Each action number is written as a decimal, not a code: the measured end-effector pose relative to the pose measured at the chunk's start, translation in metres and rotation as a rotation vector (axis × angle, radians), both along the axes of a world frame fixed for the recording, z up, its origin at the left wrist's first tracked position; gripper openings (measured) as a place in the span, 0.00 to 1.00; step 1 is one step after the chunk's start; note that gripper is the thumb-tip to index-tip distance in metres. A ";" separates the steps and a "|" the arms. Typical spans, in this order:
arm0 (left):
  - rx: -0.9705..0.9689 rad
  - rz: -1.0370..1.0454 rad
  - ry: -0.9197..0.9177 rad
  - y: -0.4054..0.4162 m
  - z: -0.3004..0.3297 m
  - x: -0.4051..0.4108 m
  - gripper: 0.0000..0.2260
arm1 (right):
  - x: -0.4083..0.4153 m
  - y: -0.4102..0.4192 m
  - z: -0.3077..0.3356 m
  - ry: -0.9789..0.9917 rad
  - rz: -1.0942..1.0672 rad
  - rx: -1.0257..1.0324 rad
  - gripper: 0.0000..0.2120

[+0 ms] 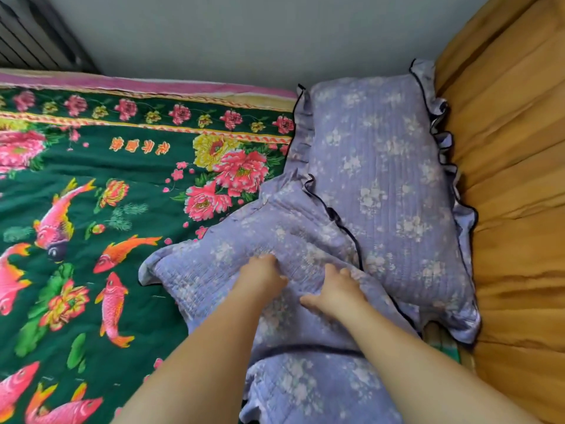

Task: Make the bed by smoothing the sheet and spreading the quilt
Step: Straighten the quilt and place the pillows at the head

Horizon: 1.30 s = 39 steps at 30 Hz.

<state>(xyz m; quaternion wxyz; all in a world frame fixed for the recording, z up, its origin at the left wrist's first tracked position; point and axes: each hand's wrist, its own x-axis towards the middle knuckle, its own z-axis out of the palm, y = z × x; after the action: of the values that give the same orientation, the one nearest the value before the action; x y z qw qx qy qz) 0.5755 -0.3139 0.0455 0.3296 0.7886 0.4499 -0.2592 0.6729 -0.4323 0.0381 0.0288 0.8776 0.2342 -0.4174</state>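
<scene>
Head view is looking down on a bed, and the biggest thing showing is the green quilt (pixel 101 191), lying flat and spread out, with pink and orange fish, big pink and yellow flowers and a flowered strip along its far edge. Just past that far edge a pink sheet (pixel 146 83) is peeking out beside the grey wall (pixel 244 35). On the other side from the green quilt, an orange-brown cloth (pixel 516 191) with long folds is lying along the end of the bed. Between the green quilt and that orange-brown cloth, a purple pillow (pixel 388 179) with pale flowers and a dark-edged frill is lying flat, its far end near the wall. A second purple pillow (pixel 214 270) of the same kind is sitting partly on the green quilt, with one corner leaning up on the first pillow, so the two are touching. Near the bottom, a third purple piece (pixel 305 390) with a frill is showing, but how it is joined to the others is hard to tell. Both bare arms are reaching out over the second pillow. Left hand (pixel 263 275) is curling its fingers into the pillow's cloth and bunching it up in a grip. Right hand (pixel 336 293) is just beside it, gripping the same pillow with bent fingers, its thumb sticking out toward the green quilt.
</scene>
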 end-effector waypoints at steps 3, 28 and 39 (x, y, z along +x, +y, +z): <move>-0.037 -0.029 -0.030 0.001 0.002 -0.003 0.19 | -0.002 0.003 0.005 0.006 -0.021 -0.018 0.46; 0.012 -0.440 0.169 -0.021 -0.010 -0.074 0.19 | -0.130 -0.076 0.048 0.019 -0.353 0.069 0.28; 0.053 -0.190 0.101 -0.106 -0.003 -0.106 0.19 | -0.112 -0.173 0.038 -0.093 -0.323 0.088 0.33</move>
<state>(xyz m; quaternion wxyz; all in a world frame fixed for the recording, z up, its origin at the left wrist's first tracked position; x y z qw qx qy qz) 0.4695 -0.4198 0.0423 0.2592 0.8220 0.3959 -0.3167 0.5613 -0.6057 0.0763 -0.0664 0.9226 0.1065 -0.3647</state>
